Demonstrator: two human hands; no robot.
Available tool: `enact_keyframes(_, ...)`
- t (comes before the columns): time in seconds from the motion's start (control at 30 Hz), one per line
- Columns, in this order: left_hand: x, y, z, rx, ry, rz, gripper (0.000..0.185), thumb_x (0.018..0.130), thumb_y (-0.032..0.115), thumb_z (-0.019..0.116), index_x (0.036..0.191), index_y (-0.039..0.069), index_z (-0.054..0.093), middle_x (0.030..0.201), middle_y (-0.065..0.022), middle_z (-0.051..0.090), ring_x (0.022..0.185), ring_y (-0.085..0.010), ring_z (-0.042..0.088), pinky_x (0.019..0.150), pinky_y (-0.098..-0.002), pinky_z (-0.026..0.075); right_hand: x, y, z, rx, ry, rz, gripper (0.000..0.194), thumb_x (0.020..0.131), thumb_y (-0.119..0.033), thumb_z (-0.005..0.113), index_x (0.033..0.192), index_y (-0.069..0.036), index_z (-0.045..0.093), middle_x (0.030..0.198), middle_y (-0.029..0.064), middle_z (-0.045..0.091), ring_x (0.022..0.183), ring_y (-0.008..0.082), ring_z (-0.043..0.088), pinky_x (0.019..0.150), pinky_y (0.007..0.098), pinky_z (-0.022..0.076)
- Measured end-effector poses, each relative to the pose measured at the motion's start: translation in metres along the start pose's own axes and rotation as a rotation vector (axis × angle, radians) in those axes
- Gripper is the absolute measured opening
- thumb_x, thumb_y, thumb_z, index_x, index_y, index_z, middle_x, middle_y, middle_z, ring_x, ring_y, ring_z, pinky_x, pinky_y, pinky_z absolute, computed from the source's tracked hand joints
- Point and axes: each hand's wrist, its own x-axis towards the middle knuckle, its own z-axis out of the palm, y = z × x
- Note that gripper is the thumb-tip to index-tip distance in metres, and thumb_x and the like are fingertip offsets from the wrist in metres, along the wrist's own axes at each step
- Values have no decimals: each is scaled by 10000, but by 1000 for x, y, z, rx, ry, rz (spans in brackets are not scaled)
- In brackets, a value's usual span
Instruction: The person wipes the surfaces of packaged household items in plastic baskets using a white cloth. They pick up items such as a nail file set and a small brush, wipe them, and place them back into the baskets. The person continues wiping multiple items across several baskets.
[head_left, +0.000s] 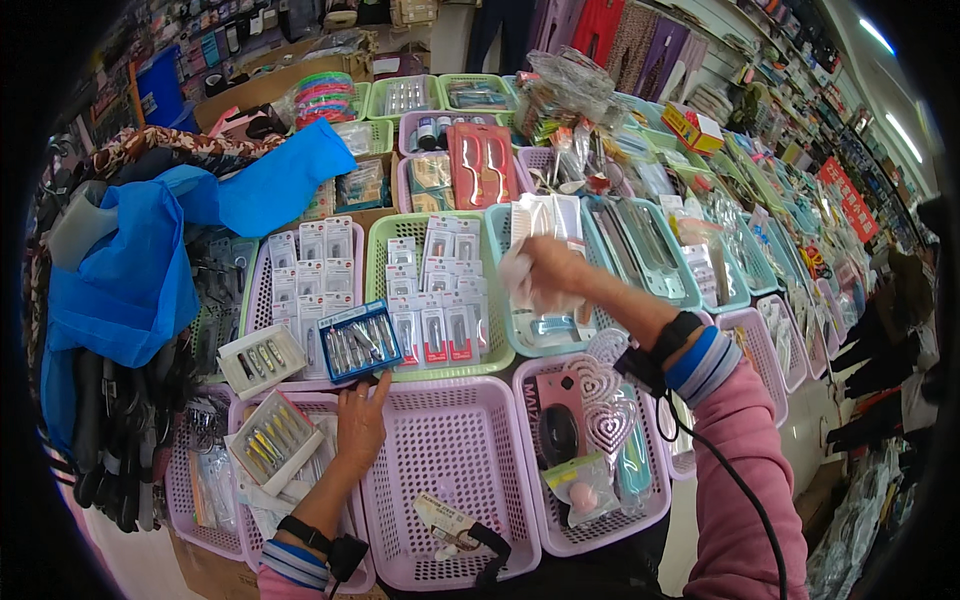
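My left hand (363, 424) rests palm down at the rim of the lilac basket, fingers spread. Its fingertips reach the lower edge of a blue box of metal nail clippers (358, 341); whether they press on it I cannot tell. Blurred by motion, my right hand (556, 268) is closed on a crumpled white cloth (517, 276) above a pale blue basket (499, 300) of packaged combs. Below my left hand lies a box of yellow-handled clippers (271, 441). Carded nail clippers (435, 330) stand in the green basket (491, 358) between my hands.
A lilac basket (450, 420) in front holds a tagged black item (489, 544). The lilac basket (655, 480) to its right has heart-shaped racks (611, 426). Blue fabric (124, 270) drapes over black hangers (112, 427) at left. A red two-comb pack (484, 165) stands behind.
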Motion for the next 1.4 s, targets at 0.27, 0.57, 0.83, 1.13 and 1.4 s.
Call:
enact_keyframes(0.27, 8, 4, -6, -31, -68, -33, 627, 774, -48, 550, 1376, 109, 476, 1131, -183, 538, 1025, -361, 500, 958, -451, 361, 87, 98, -63, -5, 686, 96, 316, 735, -118, 606, 1033, -98, 708, 912, 215, 683, 869, 383, 664, 777, 432, 517)
enact_keyframes(0.57, 18, 6, -14, -37, -117, -40, 603, 751, -20, 585, 1340, 88, 507, 1088, -182, 546, 1014, -367, 506, 913, -469, 385, 170, 132, 6, 121, 792, 80, 328, 733, -91, 567, 1037, -94, 689, 891, 220, 670, 868, 397, 648, 758, 456, 511)
enact_keyframes(0.83, 18, 5, -15, -40, -89, -18, 598, 743, -20, 594, 1329, 72, 517, 1072, -174, 542, 1005, -357, 511, 902, -456, 390, 186, 98, 72, -336, 164, 163, 154, 751, -124, 620, 784, 3, 701, 857, 221, 684, 824, 374, 671, 752, 451, 531)
enact_keyframes(1.13, 12, 3, -11, -48, -61, -17, 577, 777, -5, 561, 1345, 79, 508, 1079, -180, 539, 1003, -352, 513, 921, -458, 384, 129, 66, 72, -534, -63, -131, 142, 733, -109, 616, 735, 14, 687, 778, 214, 675, 782, 350, 673, 722, 412, 542)
enact_keyframes(1.4, 8, 0, -8, -56, -56, 5, 636, 759, 6, 613, 1371, 90, 461, 1084, -185, 503, 973, -373, 479, 896, -467, 387, 72, 30, 41, -379, -327, -107, 139, 688, -102, 643, 795, -27, 691, 767, 181, 669, 774, 363, 666, 719, 410, 540)
